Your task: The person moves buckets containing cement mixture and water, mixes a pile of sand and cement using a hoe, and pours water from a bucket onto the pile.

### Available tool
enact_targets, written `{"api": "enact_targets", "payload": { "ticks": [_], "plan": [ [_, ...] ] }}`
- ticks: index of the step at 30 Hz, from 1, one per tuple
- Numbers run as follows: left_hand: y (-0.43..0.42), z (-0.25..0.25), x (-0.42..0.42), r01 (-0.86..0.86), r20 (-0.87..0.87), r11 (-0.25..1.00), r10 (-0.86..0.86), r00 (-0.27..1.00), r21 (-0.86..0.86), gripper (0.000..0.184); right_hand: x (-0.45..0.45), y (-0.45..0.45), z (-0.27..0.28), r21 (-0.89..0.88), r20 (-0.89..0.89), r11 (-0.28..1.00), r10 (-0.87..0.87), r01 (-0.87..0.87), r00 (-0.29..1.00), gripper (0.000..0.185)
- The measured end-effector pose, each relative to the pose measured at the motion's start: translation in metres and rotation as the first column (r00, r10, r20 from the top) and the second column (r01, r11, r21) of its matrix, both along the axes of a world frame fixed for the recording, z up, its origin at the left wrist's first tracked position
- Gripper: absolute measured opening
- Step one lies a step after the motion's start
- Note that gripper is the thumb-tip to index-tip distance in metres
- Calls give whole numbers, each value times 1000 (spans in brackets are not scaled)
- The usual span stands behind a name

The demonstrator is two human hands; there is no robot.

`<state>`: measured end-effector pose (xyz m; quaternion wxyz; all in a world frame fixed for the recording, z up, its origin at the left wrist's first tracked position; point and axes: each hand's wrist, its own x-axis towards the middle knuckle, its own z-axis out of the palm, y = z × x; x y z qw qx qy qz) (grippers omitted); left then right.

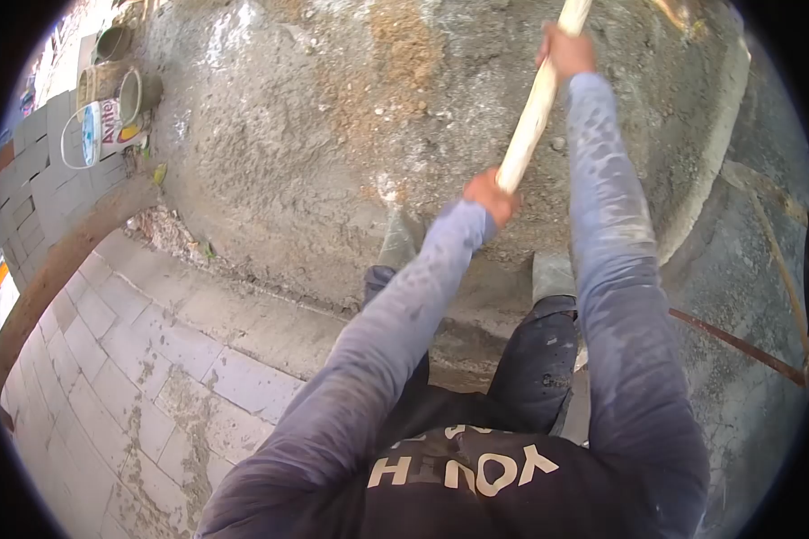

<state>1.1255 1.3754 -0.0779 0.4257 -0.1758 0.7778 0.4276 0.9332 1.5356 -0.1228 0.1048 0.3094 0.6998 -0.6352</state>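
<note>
A pale wooden handle (531, 128) slants up and to the right over wet, gritty mortar (288, 153). My left hand (492, 198) is wrapped round its lower end, close in front of my body. Farther out, my right hand (568, 52) grips the same handle near the top of the view. Whatever sits on the far end of the handle lies beyond the frame. My two boots, the left (402, 235) and the right (554, 275), stand at the near edge of the mortar.
A white paint bucket (99, 133) lies tipped beside dirty buckets (141, 94) at the upper left. Stacked grey blocks (58, 189) and a curved brown pole (58, 265) are below them. Paving (139, 359) runs along the left; a raised concrete edge (712, 171) bounds the right.
</note>
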Motion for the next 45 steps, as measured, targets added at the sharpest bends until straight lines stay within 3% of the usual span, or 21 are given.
{"api": "enact_targets", "payload": {
  "ticks": [2,3,7,10,13,15,17,19,21,23,24,25,27,30,31,33,38,41,42,43,45],
  "plan": [
    [-43,15,85,78,196,972,-34,980,-221,54,99,-62,-108,-108,410,985,168,-135,897,28],
    [-77,20,113,150,233,965,-98,968,-217,52,137,-88,-100,-284,459,933,-72,223,886,22],
    [-125,111,164,199,271,959,-140,952,-201,38,212,-123,-7,-330,465,884,-154,332,872,19],
    [-168,176,223,280,373,909,-155,915,-309,35,271,-169,52,-426,578,771,-170,473,798,10],
    [-189,188,241,298,329,900,-190,925,-317,32,296,-201,70,-402,656,718,-207,569,725,13],
    [-181,182,236,278,280,916,-197,940,-289,30,282,-183,66,-494,583,687,-193,533,790,22],
    [-149,146,202,206,157,947,-171,973,-247,31,225,-151,82,-481,435,758,-230,440,871,26],
    [-101,93,146,77,-44,990,-83,996,-116,31,149,-109,106,-458,171,837,-248,300,953,34],
    [-40,32,79,-19,-207,1000,20,978,7,43,61,-59,120,-202,-80,974,-117,98,990,33],
    [27,5,-8,-113,-278,990,133,951,85,44,-25,-8,121,58,-236,998,30,-17,971,28],
    [50,13,-55,-132,-219,974,172,960,182,41,-62,16,109,187,-347,981,109,-45,931,22],
    [70,-3,-80,-126,-295,974,177,939,186,36,-135,41,84,281,-431,957,63,67,900,20],
    [96,-25,-90,-166,-235,941,239,942,295,35,-136,87,-40,445,-232,893,188,-67,954,16],
    [106,-39,16,-351,110,877,333,936,329,35,-25,73,-66,137,184,961,215,-242,959,19],
    [98,-29,57,-344,220,905,293,930,251,35,18,64,-65,18,318,963,251,-270,914,22],
    [80,15,144,-399,433,910,315,844,115,31,124,35,-74,-105,456,989,137,-100,879,21],
    [1,119,241,-433,618,901,328,714,24,24,271,-50,-12,-59,600,998,58,-29,798,42],
    [-34,176,272,-276,748,961,206,631,-32,28,330,-80,39,-70,697,996,10,55,717,51],
    [-50,173,324,40,386,998,-58,921,54,36,353,-80,52,-125,711,984,-2,128,704,52],
    [-53,183,339,-92,493,996,79,866,2,47,365,-81,60,-182,726,962,-8,204,688,54],
    [-43,194,331,29,471,999,-9,882,-36,50,355,-68,68,-207,675,955,-19,214,737,54]
  ]
}}
